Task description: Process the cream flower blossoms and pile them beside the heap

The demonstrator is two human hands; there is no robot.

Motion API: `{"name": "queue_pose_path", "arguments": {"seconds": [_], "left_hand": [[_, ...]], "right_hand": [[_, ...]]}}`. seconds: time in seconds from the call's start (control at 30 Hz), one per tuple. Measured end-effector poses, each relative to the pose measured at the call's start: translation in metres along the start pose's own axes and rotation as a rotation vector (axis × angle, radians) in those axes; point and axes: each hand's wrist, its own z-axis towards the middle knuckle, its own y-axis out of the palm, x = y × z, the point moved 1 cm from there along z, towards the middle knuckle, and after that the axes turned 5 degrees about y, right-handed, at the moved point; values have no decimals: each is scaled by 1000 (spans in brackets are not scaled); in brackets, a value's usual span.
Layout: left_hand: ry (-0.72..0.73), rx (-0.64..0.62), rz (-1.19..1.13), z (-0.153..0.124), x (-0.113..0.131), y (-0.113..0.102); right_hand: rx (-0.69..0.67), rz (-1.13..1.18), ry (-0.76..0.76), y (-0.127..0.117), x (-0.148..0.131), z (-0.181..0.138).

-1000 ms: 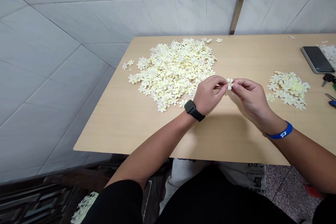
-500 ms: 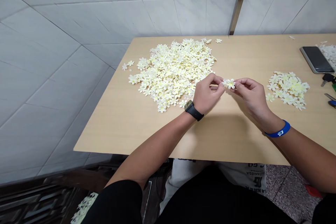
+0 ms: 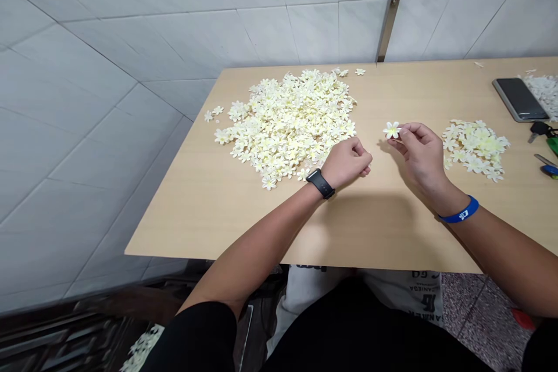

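Between the thumb and fingers of my right hand (image 3: 421, 148) is a white artificial flower (image 3: 392, 130) with a yellow centre, held above the table. My left hand (image 3: 347, 161) is closed, fingers curled in, at the lower right edge of a large pile of cream-white artificial flowers (image 3: 296, 119). Something small and pale shows at its fingertips, too little to name. A smaller heap of the same flowers (image 3: 477, 148) lies just right of my right hand.
The wooden table (image 3: 187, 209) meets a tiled wall at the back. On its right side lie a phone (image 3: 521, 99), keys (image 3: 539, 129), a blue-handled tool (image 3: 550, 171) and a pile of small white pieces (image 3: 543, 92). More flowers (image 3: 142, 350) sit low at the left.
My hands have moved apart. The right one has drawn the flower away, slightly up and right, while the left has come down, closed, away from the flower.
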Motion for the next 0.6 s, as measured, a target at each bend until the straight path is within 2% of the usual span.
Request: {"name": "queue_pose_path", "arguments": {"seconds": [0.2,0.37,0.47,0.57,0.6], "left_hand": [[56,-128,-88,3,-10,8],[107,-115,-235,7,-8,3],[187,68,-262,10,-5,-4],[310,314,-194,13,-3,-14],[337,359,-170,13,-2,-17]], "right_hand": [[61,36,-29,-5,-2,8],[110,68,-19,-8,-8,9],[12,92,-30,0,-8,-1],[-210,30,68,13,1,-15],[-281,-6,119,16,5,-18]]}}
